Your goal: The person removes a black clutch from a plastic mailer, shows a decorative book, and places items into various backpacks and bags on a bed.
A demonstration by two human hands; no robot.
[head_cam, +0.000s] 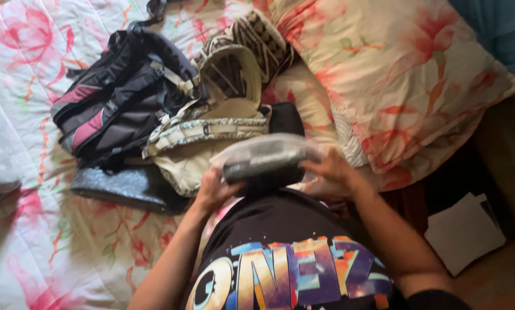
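I am holding a clear plastic pouch [266, 158] with something dark inside between both hands, above the edge of the bed [16, 241] and just in front of my chest. My left hand [214, 189] is gripping its lower left corner, fingers curled under; my right hand [332, 167] is pinching its right end, fingertips on the film. The view is blurring, so I cannot tell what the pouch is carrying. As I judge it, the risk is slippage: the film looks slick and each grip is catching only an end, so the dark load could be sagging in the middle and sliding out, or the pouch could be dropping into the gap between bed and body. Lying just behind the pouch is a cream patterned bag [211, 132], touching a black and maroon backpack [119, 97] to its left, with a dark glittery flat piece [128, 186] beneath them. A floral pillow [395, 86] is crowding the right side, near my right hand. White paper [464, 229] is lying on the floor to the right, well apart. The bags are taking up the space directly ahead.
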